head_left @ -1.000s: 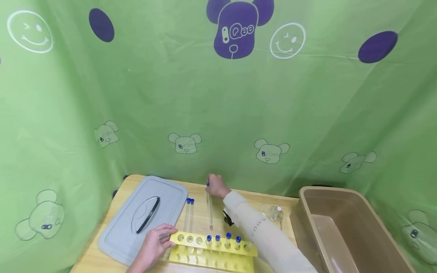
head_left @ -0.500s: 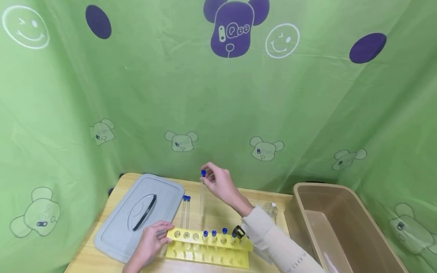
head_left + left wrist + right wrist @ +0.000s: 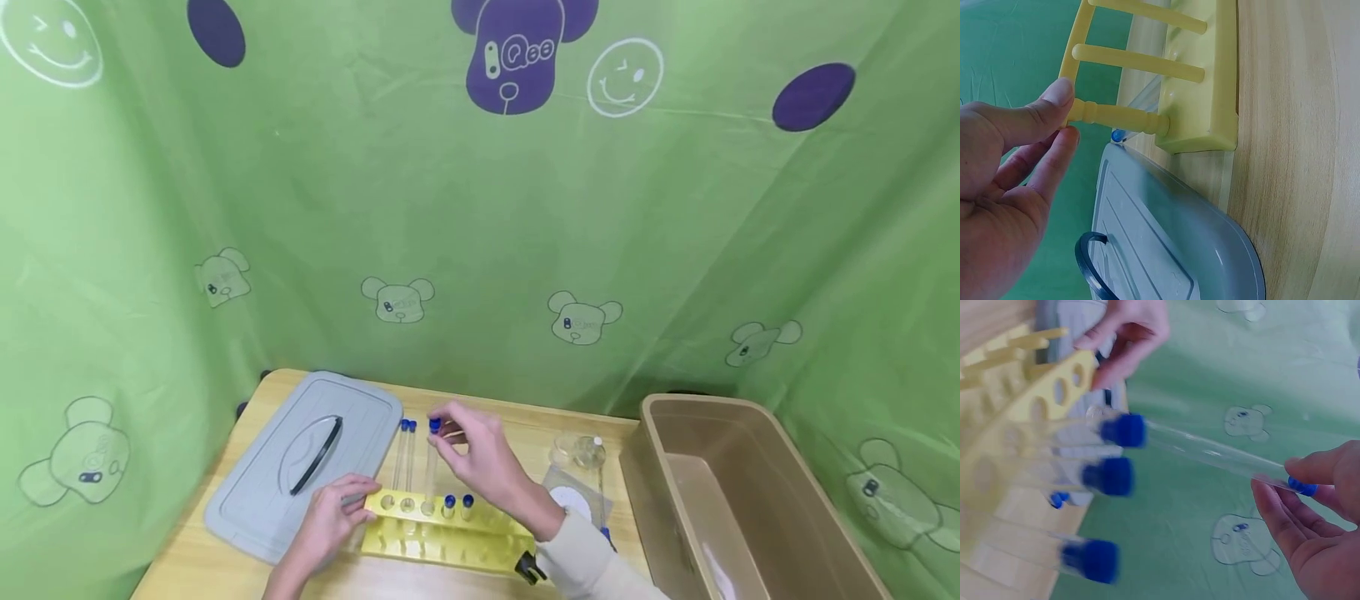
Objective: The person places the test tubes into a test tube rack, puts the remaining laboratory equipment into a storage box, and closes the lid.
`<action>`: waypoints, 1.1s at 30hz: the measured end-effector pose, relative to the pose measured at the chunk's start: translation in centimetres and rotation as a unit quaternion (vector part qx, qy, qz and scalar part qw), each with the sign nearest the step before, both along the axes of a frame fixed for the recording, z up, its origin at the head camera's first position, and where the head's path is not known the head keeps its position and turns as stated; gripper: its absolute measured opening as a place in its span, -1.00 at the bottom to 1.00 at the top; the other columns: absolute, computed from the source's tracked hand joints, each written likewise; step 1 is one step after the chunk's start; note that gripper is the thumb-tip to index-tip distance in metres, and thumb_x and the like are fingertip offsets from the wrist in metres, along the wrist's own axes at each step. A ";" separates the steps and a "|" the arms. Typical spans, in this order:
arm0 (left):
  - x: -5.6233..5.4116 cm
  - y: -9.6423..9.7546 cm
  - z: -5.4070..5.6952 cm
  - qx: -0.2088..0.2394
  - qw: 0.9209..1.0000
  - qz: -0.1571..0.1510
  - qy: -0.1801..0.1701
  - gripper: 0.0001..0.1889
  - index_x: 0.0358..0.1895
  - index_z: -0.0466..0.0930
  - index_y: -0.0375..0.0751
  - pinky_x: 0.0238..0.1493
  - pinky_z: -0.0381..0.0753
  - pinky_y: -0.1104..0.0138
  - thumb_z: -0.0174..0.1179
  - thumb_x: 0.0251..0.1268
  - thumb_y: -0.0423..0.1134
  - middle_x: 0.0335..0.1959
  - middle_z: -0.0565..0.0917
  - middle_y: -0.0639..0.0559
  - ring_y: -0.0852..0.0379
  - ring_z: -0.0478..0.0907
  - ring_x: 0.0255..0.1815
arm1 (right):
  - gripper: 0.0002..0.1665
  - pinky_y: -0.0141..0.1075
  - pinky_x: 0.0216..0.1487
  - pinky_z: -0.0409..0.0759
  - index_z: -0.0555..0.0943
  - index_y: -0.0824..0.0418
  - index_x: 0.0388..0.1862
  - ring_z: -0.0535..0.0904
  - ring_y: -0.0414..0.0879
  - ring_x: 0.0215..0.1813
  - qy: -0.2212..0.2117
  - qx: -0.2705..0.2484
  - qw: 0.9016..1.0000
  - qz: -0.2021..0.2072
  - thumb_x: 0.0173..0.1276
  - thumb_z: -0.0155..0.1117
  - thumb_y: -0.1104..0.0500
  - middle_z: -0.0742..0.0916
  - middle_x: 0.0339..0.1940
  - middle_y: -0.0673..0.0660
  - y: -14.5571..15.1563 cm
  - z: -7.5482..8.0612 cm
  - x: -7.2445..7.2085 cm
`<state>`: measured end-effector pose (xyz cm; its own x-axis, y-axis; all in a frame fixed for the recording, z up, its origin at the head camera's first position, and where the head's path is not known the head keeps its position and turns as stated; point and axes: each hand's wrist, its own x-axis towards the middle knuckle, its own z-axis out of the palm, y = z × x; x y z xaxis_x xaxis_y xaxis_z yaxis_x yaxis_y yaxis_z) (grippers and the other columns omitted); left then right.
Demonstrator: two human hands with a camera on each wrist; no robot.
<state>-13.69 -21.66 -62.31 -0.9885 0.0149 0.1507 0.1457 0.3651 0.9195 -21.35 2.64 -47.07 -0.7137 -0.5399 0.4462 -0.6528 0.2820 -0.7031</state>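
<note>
"What are our hands doing?"

"Our left hand [image 3: 1010, 181] pinches one end of the yellow rack [image 3: 450, 546], with thumb and fingers nearly meeting on its edge."

"And our right hand [image 3: 483, 462]?"

"Its thumb and fingers are close together, pinching the blue cap [image 3: 1302, 486] of a clear tube [image 3: 1216, 452]. We see the tube tilted, its other end down by the rack's holes. We can't tell if it's in one."

"What else do we see?"

"More blue-capped tubes stand in the rack. Two thin tubes [image 3: 410, 460] lie behind it, beside the gray lid [image 3: 251, 492]."
</note>
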 end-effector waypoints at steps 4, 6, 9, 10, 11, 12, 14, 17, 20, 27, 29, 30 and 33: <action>-0.1 0.0 0.0 0.000 1.000 -0.003 0.003 -0.58 -0.07 0.72 -0.45 0.00 0.78 0.28 0.48 -0.13 -0.66 -0.01 0.71 -0.27 -0.32 0.69 0.01 | -0.69 -0.51 -0.09 0.75 0.61 0.29 0.00 0.75 -0.10 -0.12 0.010 0.033 0.999 0.012 0.31 0.44 0.42 0.77 -0.09 0.15 0.0 -1.1 0.7; -0.1 0.0 0.1 0.000 1.000 0.001 -0.009 -0.57 -0.06 0.72 -0.45 0.00 0.78 0.32 0.48 -0.13 -0.67 0.00 0.71 -0.27 -0.31 0.69 0.02 | -0.71 -0.56 -0.08 0.73 0.62 0.28 -0.02 0.75 -0.11 -0.12 0.018 0.055 0.998 0.014 0.32 0.44 0.41 0.77 -0.09 0.14 0.0 -1.5 1.0; -0.1 0.1 0.2 -0.004 1.000 0.011 -0.023 -0.56 -0.05 0.72 -0.43 0.00 0.77 0.37 0.48 -0.13 -0.67 0.02 0.71 -0.25 -0.26 0.70 0.03 | -0.72 -0.59 -0.06 0.70 0.63 0.25 -0.04 0.75 -0.13 -0.12 0.025 0.081 0.996 0.016 0.32 0.45 0.39 0.78 -0.09 0.12 0.1 -1.9 1.3; -0.1 0.1 0.3 -0.006 1.000 0.012 -0.022 -0.55 -0.05 0.73 -0.42 -0.01 0.77 0.38 0.48 -0.14 -0.66 0.01 0.71 -0.24 -0.25 0.71 0.02 | -0.72 -0.58 -0.06 0.71 0.63 0.24 -0.04 0.76 -0.13 -0.12 0.025 0.087 0.996 0.017 0.31 0.45 0.39 0.78 -0.10 0.11 0.1 -2.1 1.4; -0.1 0.1 0.3 -0.006 1.000 0.012 -0.022 -0.55 -0.06 0.73 -0.41 -0.01 0.77 0.39 0.49 -0.15 -0.65 0.01 0.71 -0.24 -0.24 0.71 0.01 | -0.73 -0.58 -0.05 0.71 0.63 0.24 -0.05 0.76 -0.13 -0.12 0.026 0.093 0.995 0.018 0.31 0.45 0.39 0.79 -0.11 0.11 0.1 -2.2 1.5; -0.1 0.1 0.3 -0.007 1.000 0.012 -0.020 -0.56 -0.06 0.73 -0.40 -0.01 0.77 0.39 0.50 -0.15 -0.64 0.01 0.71 -0.24 -0.23 0.71 0.01 | -0.73 -0.57 -0.05 0.71 0.63 0.23 -0.06 0.76 -0.13 -0.11 0.028 0.098 0.995 0.019 0.31 0.46 0.39 0.79 -0.12 0.10 0.2 -2.4 1.6; 0.0 0.2 0.3 -0.007 1.000 0.010 -0.012 -0.56 -0.07 0.74 -0.41 -0.03 0.78 0.37 0.51 -0.16 -0.64 0.00 0.72 -0.25 -0.24 0.72 -0.01 | -0.75 -0.56 -0.04 0.71 0.64 0.22 -0.10 0.77 -0.13 -0.11 0.038 0.107 0.993 0.021 0.30 0.47 0.38 0.81 -0.15 0.10 0.3 -2.8 1.8; 0.0 0.2 0.4 -0.009 1.000 0.010 -0.010 -0.56 -0.08 0.74 -0.41 -0.03 0.78 0.37 0.51 -0.17 -0.63 -0.01 0.72 -0.24 -0.24 0.72 -0.01 | -0.76 -0.55 -0.03 0.72 0.65 0.20 -0.15 0.78 -0.14 -0.11 0.059 0.122 0.990 0.020 0.27 0.50 0.36 0.82 -0.19 0.08 0.4 -3.3 2.1; 0.0 0.2 0.4 -0.013 1.000 0.014 -0.010 -0.56 -0.08 0.74 -0.41 -0.03 0.78 0.36 0.51 -0.17 -0.64 -0.01 0.72 -0.23 -0.24 0.72 -0.01 | -0.77 -0.56 -0.03 0.71 0.65 0.17 -0.18 0.78 -0.15 -0.12 0.076 0.141 0.987 0.020 0.25 0.52 0.34 0.83 -0.21 0.07 0.4 -3.9 2.3; -0.1 0.3 0.4 -0.013 1.000 0.022 -0.010 -0.56 -0.10 0.75 -0.40 -0.03 0.78 0.35 0.52 -0.20 -0.64 -0.02 0.73 -0.21 -0.22 0.72 -0.03 | -0.80 -0.68 -0.13 0.65 0.67 0.16 -0.19 0.78 -0.17 -0.16 0.072 0.188 0.979 0.026 0.27 0.50 0.34 0.83 -0.24 0.05 0.4 -5.0 2.9; -0.1 0.3 0.4 -0.014 1.000 0.022 -0.011 -0.56 -0.10 0.75 -0.40 -0.03 0.78 0.35 0.52 -0.20 -0.64 -0.02 0.73 -0.20 -0.22 0.72 -0.02 | -0.80 -0.69 -0.16 0.65 0.67 0.15 -0.20 0.78 -0.18 -0.19 0.078 0.199 0.976 0.028 0.27 0.50 0.35 0.82 -0.25 0.03 0.4 -5.2 3.1; 0.0 0.3 0.4 -0.014 1.000 0.022 -0.012 -0.56 -0.10 0.75 -0.40 -0.03 0.78 0.35 0.52 -0.20 -0.64 -0.02 0.73 -0.21 -0.22 0.72 -0.02 | -0.80 -0.69 -0.17 0.65 0.67 0.15 -0.21 0.77 -0.18 -0.21 0.082 0.204 0.975 0.030 0.26 0.50 0.35 0.82 -0.26 0.03 0.4 -5.3 3.1; 0.0 0.4 0.4 -0.008 1.000 0.020 -0.018 -0.56 -0.09 0.74 -0.41 -0.02 0.78 0.34 0.51 -0.19 -0.64 -0.01 0.71 -0.25 -0.23 0.71 0.00 | -0.79 -0.69 -0.21 0.65 0.65 0.15 -0.25 0.76 -0.20 -0.27 0.096 0.212 0.972 0.032 0.24 0.50 0.36 0.81 -0.29 0.01 0.4 -5.5 3.2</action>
<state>-13.68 -21.28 -61.86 -0.9931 -0.0225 0.1147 0.0973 0.3848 0.9178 -18.11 3.08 -52.61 -0.5988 -0.7444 0.2957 -0.7859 0.4748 -0.3961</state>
